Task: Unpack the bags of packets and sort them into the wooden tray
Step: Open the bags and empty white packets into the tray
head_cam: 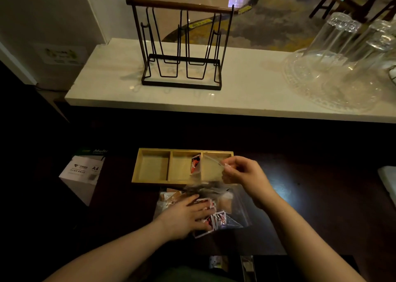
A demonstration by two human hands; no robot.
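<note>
Our two forearms come in from the lower edge of the frame, both bare with no sleeves showing. The left hand and right hand wear no gloves, rings, watch or bands that we can see.

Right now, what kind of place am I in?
Probably a home bar or kitchen counter beside a living area: a pale stone ledge carries upturned drinking glasses and a wire rack, with a patterned rug beyond.
</note>
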